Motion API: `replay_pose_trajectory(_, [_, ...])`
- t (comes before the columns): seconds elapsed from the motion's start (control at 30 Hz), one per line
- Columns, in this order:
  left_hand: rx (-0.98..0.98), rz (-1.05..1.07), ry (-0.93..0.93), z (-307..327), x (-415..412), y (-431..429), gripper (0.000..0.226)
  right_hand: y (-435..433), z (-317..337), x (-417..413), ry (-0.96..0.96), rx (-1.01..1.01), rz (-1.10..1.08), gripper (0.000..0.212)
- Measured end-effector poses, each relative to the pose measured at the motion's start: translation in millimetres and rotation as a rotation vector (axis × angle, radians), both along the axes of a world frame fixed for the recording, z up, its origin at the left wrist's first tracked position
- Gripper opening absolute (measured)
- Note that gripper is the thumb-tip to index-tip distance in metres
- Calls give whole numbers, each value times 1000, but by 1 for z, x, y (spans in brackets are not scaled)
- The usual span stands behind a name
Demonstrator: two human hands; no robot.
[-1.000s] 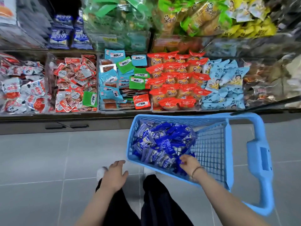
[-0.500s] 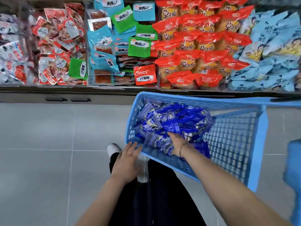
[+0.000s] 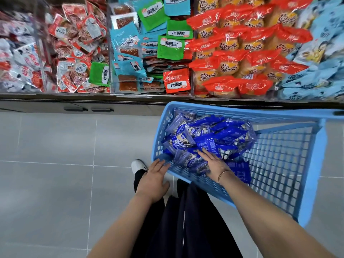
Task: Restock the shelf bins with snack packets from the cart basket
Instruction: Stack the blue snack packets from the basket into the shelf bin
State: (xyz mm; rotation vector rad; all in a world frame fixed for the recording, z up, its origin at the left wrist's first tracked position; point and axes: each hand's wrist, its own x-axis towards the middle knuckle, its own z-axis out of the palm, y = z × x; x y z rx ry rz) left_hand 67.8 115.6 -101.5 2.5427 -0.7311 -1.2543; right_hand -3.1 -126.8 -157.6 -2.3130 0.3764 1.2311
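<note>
Blue snack packets (image 3: 214, 135) lie heaped at the left end of a light blue cart basket (image 3: 242, 113). The basket stands just in front of the shelf bins (image 3: 109, 43), which keeps the reach short. The right hand (image 3: 214, 164) lies flat on the heap, grip apart and clasping nothing, likely about to gather a handful. The left hand (image 3: 153, 181), grip also apart, has its fingertips at the basket's near corner, probably steadying it. White lettering on the blue packets is too blurred to read. In the bins, green packets (image 3: 170, 46) seem to read "亲嘴烧!", and orange packets (image 3: 229, 45) show bold Chinese characters.

Dark blue snack packets (image 3: 210, 138) heaped in light-blue basket (image 3: 286, 164), shelf bins (image 3: 149, 53) full
</note>
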Motion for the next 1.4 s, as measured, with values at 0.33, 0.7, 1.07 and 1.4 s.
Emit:
replay_pose_trajectory(0.33, [-34, 44, 3, 2, -2, 0, 62, 3, -5, 5, -31, -18, -19, 84])
replay_pose_trajectory(0.7, [-67, 176, 106, 11, 3, -4, 57, -2, 7, 9, -145, 40, -128, 61])
replay_pose_trajectory(1.07, [-371, 671, 357, 76, 22, -57, 53, -20, 113, 11, -39, 706, -812, 49])
replay_pose_trajectory(1.4, [-500, 1008, 493, 88, 20, -67, 23, 0, 121, 0, -217, 774, -1186, 69])
